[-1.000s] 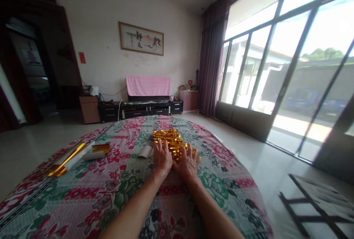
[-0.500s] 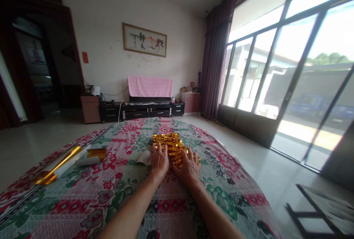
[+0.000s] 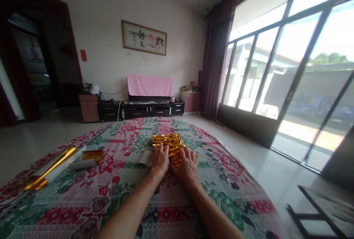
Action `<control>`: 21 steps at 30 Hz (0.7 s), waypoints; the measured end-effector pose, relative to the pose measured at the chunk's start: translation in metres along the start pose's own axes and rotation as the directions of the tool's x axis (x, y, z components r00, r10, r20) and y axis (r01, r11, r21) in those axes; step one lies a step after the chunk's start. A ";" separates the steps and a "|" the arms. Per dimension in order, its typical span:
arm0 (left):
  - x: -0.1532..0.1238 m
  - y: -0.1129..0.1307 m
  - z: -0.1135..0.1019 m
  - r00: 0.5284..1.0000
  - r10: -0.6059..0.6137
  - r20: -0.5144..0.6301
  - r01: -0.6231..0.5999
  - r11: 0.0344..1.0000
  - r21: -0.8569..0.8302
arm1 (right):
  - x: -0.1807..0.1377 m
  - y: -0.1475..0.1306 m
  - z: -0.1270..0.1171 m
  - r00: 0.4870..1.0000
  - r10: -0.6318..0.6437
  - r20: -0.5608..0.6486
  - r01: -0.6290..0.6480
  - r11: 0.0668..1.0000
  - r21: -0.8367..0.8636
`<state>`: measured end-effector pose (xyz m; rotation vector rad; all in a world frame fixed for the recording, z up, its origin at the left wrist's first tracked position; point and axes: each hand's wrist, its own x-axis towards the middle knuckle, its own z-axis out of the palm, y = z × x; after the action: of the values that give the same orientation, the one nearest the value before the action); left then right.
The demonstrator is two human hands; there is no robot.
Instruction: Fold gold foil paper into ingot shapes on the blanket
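A crinkled, pleated piece of gold foil paper (image 3: pixel 170 140) lies on the flowered tablecloth in front of me. My left hand (image 3: pixel 160 161) is at its near left side, fingers bent onto the foil. At the near right side, my right hand (image 3: pixel 186 165) grips it with curled fingers, the thumb turned inward toward the left hand. Both hands hide the near part of the foil. Left of my left hand, a curled white-backed sheet (image 3: pixel 144 158) touches or lies close to the foil.
On the table's left lie a long loose roll of gold foil (image 3: pixel 52 171) and a smaller curled gold piece (image 3: pixel 92 156). The flowered tablecloth (image 3: pixel 118 202) covers the round table. A dark-framed stool or chair (image 3: pixel 312 215) stands at lower right. Behind is a low black cabinet (image 3: pixel 138 113).
My right hand has drawn slightly left and inward, its fingers more curled on the foil. The left hand has barely moved. The view has shifted a little.
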<state>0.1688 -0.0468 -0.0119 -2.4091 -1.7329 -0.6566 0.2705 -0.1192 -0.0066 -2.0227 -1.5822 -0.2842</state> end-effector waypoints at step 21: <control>0.018 -0.011 0.011 0.999 0.025 -0.026 -0.026 0.998 -0.049 | 0.019 -0.013 0.004 0.998 0.035 0.043 -0.036 0.999 0.013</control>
<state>0.1667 -0.0237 -0.0165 -2.4397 -1.6927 -0.7320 0.2628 -0.0989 0.0032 -2.0568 -1.5682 -0.2176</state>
